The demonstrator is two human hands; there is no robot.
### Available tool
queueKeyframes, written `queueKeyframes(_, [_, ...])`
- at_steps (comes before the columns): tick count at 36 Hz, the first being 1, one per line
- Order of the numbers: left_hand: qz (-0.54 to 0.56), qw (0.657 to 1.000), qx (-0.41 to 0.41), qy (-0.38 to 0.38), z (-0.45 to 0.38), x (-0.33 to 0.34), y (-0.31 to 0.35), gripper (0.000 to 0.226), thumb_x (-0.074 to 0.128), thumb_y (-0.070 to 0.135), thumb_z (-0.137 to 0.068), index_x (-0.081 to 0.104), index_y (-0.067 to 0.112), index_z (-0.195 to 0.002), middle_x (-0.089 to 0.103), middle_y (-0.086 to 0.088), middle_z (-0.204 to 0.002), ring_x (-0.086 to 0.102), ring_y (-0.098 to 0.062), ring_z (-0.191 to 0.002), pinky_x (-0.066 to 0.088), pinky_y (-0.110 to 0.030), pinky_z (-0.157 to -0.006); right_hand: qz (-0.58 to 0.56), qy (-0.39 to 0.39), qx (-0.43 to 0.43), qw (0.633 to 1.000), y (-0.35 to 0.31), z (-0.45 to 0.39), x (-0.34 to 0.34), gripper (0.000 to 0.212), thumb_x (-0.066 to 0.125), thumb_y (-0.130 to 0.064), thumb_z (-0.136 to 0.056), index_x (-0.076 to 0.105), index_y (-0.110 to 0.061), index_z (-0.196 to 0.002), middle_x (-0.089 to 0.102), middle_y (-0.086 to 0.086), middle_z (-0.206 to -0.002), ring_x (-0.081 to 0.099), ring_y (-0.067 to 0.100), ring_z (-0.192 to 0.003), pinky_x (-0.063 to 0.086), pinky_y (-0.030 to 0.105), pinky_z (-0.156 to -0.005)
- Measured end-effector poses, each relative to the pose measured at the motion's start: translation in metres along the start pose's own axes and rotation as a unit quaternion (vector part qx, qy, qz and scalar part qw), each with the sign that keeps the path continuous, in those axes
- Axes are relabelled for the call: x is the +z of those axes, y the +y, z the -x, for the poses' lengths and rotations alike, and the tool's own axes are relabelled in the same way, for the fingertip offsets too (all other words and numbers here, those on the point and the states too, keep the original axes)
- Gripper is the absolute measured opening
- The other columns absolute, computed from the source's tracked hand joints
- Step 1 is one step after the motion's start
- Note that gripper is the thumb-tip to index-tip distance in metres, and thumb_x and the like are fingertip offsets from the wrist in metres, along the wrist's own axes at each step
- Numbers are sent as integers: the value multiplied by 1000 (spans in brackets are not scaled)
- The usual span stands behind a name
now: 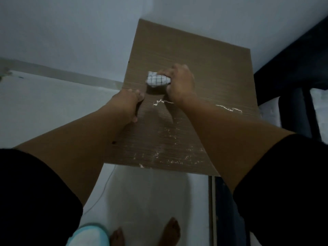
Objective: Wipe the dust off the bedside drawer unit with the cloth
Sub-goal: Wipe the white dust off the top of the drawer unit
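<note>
The bedside drawer unit [186, 50] is seen from above in dim light, its brown wood-grain top filling the middle of the view and standing against a pale wall. The right hand [179, 82] sits near the centre of that top, its fingers [170, 70] curled round a bunched white cloth [157, 79] with a dark check pattern; the cloth sticks out to the left of the hand and rests on the wood. The left hand [132, 102] is at the unit's left edge, its fingers hooked over the side while the thumb [134, 118] lies on the top surface. White streaks of dust [229, 108] run across the top just behind the right wrist and toward the right edge, and finer specks [168, 153] are scattered over the near part of the surface up to the front edge. Both forearms come out of black sleeves. Below the unit lies a pale floor [142, 192] with two bare feet [171, 231] on it, and a dark bed frame [292, 71] stands just to the right of the unit. No drawer front or any contents can be seen from this angle.
</note>
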State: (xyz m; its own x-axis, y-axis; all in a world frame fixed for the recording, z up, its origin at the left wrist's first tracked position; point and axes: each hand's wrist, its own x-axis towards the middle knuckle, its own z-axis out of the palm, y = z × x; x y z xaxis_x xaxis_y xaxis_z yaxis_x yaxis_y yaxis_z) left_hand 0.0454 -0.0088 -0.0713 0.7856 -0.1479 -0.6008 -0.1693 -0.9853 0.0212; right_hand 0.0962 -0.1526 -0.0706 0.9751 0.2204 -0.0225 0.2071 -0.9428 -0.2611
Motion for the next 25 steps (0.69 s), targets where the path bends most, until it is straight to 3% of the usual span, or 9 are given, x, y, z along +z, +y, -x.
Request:
queueKeyframes(3, [-22, 999, 2, -35, -7, 0, -3, 95, 69, 29, -83, 8, 13, -154, 9, -9, -161, 15, -26, -148, 23, -37, -116, 27, -25, 31, 999, 8, -16, 10, 43, 47, -13, -93, 53, -37, -129, 53, 1, -127, 43, 24, -120, 38, 35, -96])
queueKeyframes(6, [-11, 1000, 8, -24, -5, 3, -4, 93, 66, 27, -86, 3, 15, -154, 2, -6, -162, 7, -23, -150, 17, -35, -118, 17, -46, 61, 997, 10, -27, 22, 46, 42, -10, -95, 47, -33, -135, 49, 5, -132, 43, 26, -122, 41, 34, -101])
queueKeyframes(12, [21, 1000, 13, -14, -8, 7, -10, 95, 69, 22, -83, 6, 16, -154, 2, -5, -162, 3, -22, -151, 15, -36, -119, -4, -46, 47, 998, 6, -24, 34, 46, 50, -8, -93, 49, -29, -134, 46, 7, -133, 40, 25, -124, 36, 30, -102])
queueKeyframes(15, [77, 997, 0, 20, -4, 9, -10, 93, 75, 19, -78, 20, 17, -153, 18, -8, -160, 20, -26, -147, 25, -37, -115, -19, -55, 23, 998, -1, -11, 40, 47, 56, -6, -90, 52, -28, -131, 49, 8, -125, 44, 25, -118, 40, 33, -99])
queueKeyframes(17, [145, 986, -21, 81, 5, 15, -8, 81, 77, 13, -74, 38, 20, -145, 43, -11, -146, 42, -30, -133, 38, -36, -105, -50, -54, 34, 997, -9, 4, 41, 41, 57, -9, -90, 56, -23, -129, 49, 9, -123, 47, 26, -116, 43, 35, -98])
queueKeyframes(19, [177, 976, -40, 118, 18, 20, -5, 66, 74, 11, -76, 48, 19, -135, 56, -13, -132, 52, -31, -121, 43, -35, -97, -100, -46, 62, 992, -16, 20, 43, 33, 59, -11, -89, 59, -12, -122, 52, 14, -123, 51, 28, -115, 44, 36, -93])
queueKeyframes(23, [176, 972, -101, 117, 40, 21, -5, 33, 55, 9, -92, 55, 7, -125, 59, -18, -122, 58, -32, -111, 48, -35, -92, -185, -42, 77, 979, -35, 59, 42, 19, 59, -11, -86, 58, -6, -104, 57, 20, -112, 57, 31, -98, 42, 33, -73])
queueKeyframes(25, [192, 967, -114, 126, 53, 24, -13, 30, 50, 1, -92, 53, 3, -122, 60, -19, -118, 59, -33, -107, 51, -38, -90, -186, -48, 48, 980, -44, 81, 41, 16, 59, -12, -87, 57, -6, -102, 55, 20, -110, 55, 31, -96, 40, 31, -74])
